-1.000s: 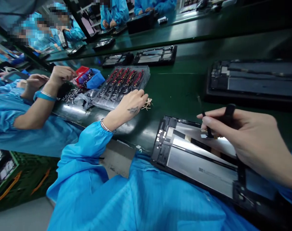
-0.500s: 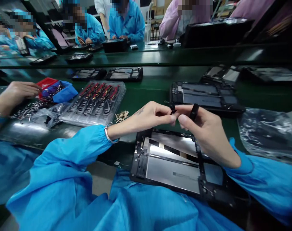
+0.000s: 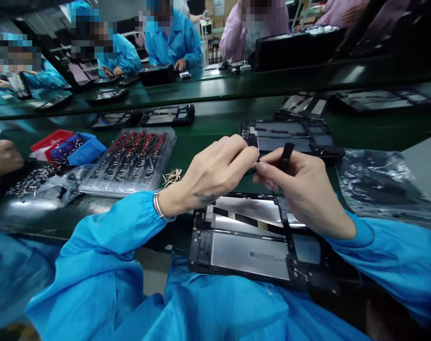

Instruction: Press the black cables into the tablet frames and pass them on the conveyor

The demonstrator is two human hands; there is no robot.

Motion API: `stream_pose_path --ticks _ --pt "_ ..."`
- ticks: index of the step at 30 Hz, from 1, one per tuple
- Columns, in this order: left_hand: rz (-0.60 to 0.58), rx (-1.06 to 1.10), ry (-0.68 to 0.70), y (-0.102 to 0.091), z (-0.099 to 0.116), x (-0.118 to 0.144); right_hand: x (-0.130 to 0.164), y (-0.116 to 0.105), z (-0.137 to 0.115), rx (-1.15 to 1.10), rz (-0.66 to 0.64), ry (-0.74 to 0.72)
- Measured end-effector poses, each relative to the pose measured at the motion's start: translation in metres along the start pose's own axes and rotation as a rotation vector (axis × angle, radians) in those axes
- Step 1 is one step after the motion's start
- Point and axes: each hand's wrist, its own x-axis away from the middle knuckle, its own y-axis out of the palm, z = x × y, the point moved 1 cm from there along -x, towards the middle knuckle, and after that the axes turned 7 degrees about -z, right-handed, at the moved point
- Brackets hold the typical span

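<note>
Both my hands meet fingertip to fingertip above the far edge of an opened tablet [image 3: 251, 255], which lies in front of me with its silver panels and black frame showing. My left hand [image 3: 218, 168] is closed in a pinch, back of the hand up; what its fingers hold is hidden. Closed beside it, my right hand [image 3: 300, 189] has thumb and fingertips together. A flat black strip [image 3: 287, 154] stands up from between its fingers, and the strip's lower end is covered.
Left stands a clear tray [image 3: 130, 161] of small red-and-black parts, near blue [image 3: 89, 149] and red bins [image 3: 51, 139]. A co-worker's hand [image 3: 4, 158] is at far left. Another opened tablet [image 3: 289, 135] lies beyond my hands; plastic bags [image 3: 382, 182] lie right.
My left hand has rolled over, so its back now faces up and its fingers cover the small black piece seen before. The co-worker's hand at the left has drawn away from the bins.
</note>
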Motion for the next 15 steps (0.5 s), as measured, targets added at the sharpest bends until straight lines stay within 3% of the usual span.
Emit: stream_pose_path --ticks 5,15 --pt "-0.026 -0.14 0.019 -0.003 0.005 -0.005 0.005 0.002 -0.012 0.164 0.018 -0.112" --pt "-0.014 -0.154 0.023 -0.014 0.02 -0.007 0.017 0.006 -0.019 0.356 -0.021 -0.182"
